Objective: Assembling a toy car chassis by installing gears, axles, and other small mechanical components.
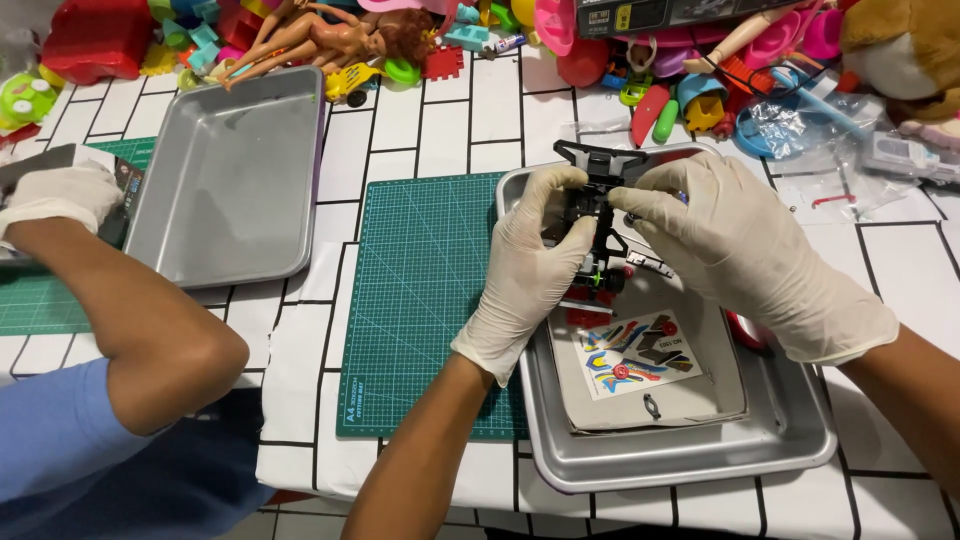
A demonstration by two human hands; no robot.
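Both my hands wear white gloves and hold a small black toy car chassis (598,205) above a grey metal tray (690,455). My left hand (528,265) grips its left side, fingers curled around it. My right hand (735,240) pinches its right side from above. Red and green small parts show at the chassis's lower end. In the tray under it lie a colourful sticker sheet (637,353) on a paper booklet (700,400) and a small red part (745,330), half hidden by my right wrist.
A green cutting mat (425,290) lies left of the tray. Another empty grey tray (235,175) sits further left. A co-worker's gloved hand (60,195) and bare arm (140,320) reach in at left. Toys, dolls and a plush animal (905,50) crowd the table's far edge.
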